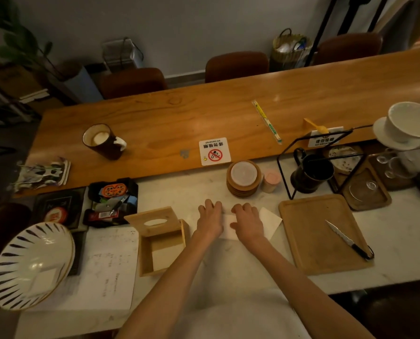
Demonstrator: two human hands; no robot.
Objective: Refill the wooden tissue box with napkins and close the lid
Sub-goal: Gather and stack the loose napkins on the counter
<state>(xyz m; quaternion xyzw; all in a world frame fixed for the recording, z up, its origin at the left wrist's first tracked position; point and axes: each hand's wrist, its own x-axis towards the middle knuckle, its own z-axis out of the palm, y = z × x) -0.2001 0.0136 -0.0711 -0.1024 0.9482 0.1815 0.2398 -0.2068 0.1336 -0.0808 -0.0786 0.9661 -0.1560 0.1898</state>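
**Hands on napkin, box open alongside**

Both hands flat on the white counter (228,265), palms down. Left hand (210,220) and right hand (248,222) side by side, fingers spread and pressing on a white napkin (269,220); nothing pinched or lifted, grip apart on both. Napkin partly hidden under the hands, one corner showing out toward the right.

Wooden tissue box (161,250) just left of the left forearm, open, mostly empty with a pale sheet low inside. Lid (155,221) tilted up at the far edge, oval slot visible.

Surroundings: wooden tray (309,241) just right of the napkin, serrated knife (348,241) lying on it. Stack of wooden coasters (243,181) beyond the hands, a pink container (270,182) beside it. Black tray of sachets (112,201) behind the box. Paper sheet (108,267) left of the box, striped bowl (31,265) overlapping its left side. No-smoking sign (214,151) and a mug (103,141) on the wooden table (228,113) farther off.
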